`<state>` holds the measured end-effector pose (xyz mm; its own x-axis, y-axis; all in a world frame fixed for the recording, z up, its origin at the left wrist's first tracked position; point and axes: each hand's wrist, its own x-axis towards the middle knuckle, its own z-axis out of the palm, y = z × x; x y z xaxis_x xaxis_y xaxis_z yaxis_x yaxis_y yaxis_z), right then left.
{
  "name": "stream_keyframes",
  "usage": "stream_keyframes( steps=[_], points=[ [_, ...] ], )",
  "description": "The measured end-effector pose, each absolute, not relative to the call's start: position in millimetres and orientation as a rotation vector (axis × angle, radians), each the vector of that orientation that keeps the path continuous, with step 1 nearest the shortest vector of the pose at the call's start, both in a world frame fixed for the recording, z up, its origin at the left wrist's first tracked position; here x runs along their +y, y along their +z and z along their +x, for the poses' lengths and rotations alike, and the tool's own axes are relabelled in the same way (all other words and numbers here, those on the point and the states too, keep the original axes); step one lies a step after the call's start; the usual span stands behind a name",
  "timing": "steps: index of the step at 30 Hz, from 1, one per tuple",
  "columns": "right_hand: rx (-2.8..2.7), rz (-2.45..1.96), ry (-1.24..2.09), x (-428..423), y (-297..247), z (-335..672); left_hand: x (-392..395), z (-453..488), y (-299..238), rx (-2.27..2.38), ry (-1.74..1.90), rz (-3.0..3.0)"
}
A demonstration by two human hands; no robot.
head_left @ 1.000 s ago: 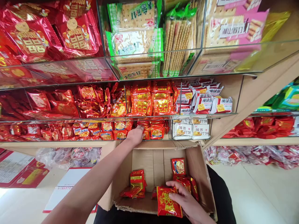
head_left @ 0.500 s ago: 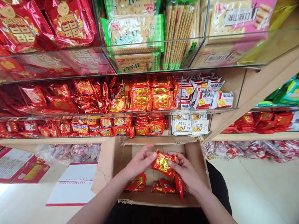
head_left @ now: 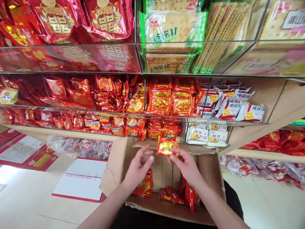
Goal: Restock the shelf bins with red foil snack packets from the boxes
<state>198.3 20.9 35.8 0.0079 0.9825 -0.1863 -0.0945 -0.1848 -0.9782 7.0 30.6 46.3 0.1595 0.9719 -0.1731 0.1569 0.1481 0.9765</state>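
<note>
Between thumb and fingers, my right hand [head_left: 184,163] grips the lower right corner of a red and gold snack packet [head_left: 166,144]. The packet is held up in front of the bottom shelf, above the far edge of a cardboard box [head_left: 164,205]. To its left, my left hand [head_left: 140,163] hovers over the box with fingers apart and nothing in them. Inside the box lie red packets [head_left: 175,194] at the near side and a small stack of red packets [head_left: 145,184] below my left hand. My right forearm partly covers some of them.
Red packets [head_left: 158,98] and white cracker packs [head_left: 232,106] fill the middle shelf behind clear panels. White packs [head_left: 207,135] stand on the bottom shelf. Green-edged crackers [head_left: 171,31] sit above. Left of the box are an open booklet [head_left: 81,178] and bagged goods [head_left: 81,146] on the floor.
The packet has gone from between both hands up toward the bottom shelf, now in my right hand alone. My left hand has come away from it. The view has swung left.
</note>
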Motion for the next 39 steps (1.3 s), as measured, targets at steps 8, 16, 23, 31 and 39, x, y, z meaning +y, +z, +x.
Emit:
stream_keyframes(
  steps=[8, 16, 23, 31, 39],
  points=[
    [-0.697, -1.129, 1.487, 123.3, 42.7, 171.2, 47.7, -77.1, -4.2, 1.964, 0.901, 2.177],
    [-0.676, -1.252, 1.338, 129.7, 22.6, 151.6, 42.9, -79.1, -35.2, 2.022, 0.939, 2.029],
    [-0.759, -1.349, 1.287, 149.5, 31.4, 145.1, 42.1, -80.8, -34.0, 1.991, 0.982, 1.960],
    [-1.082, -1.599, 1.066, 160.8, 28.7, 142.1, 40.6, -80.9, -33.9, 1.986, 0.976, 1.930],
    [-1.450, -1.788, 0.725, 151.2, 41.8, 149.4, 41.2, -80.1, -31.5, 1.984, 0.964, 1.936]
  ],
)
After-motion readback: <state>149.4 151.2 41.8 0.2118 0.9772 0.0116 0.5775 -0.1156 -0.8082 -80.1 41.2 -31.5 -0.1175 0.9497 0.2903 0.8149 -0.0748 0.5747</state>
